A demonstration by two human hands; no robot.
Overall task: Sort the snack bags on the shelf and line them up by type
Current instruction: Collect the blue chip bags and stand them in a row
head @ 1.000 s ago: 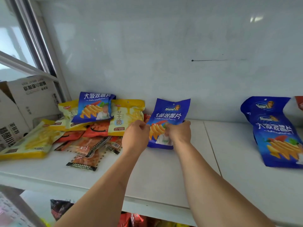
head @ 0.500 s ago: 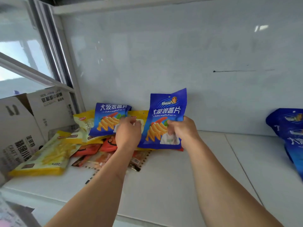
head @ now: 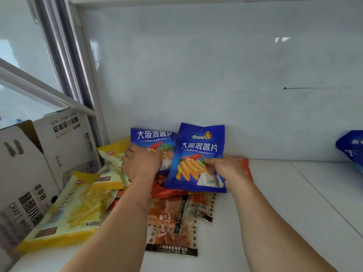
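Raised since: blue bags, one (head: 196, 160) in right hand (head: 225, 169), another (head: 151, 140) (apparently) in left hand (head: 141, 163).

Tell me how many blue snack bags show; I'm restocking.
3: one in the right hand, one gripped by the left hand, one at the right edge, possibly hiding more.

Glossy plastic film on the blue chip bags (head: 198, 154) and yellow bags (head: 74, 209); smooth, faintly shiny white shelf (head: 275, 203); matt printed cardboard box (head: 25, 173) at left

white shelf (head: 275, 203), yellow snack bags (head: 74, 209), brown pkts (head: 170, 226)
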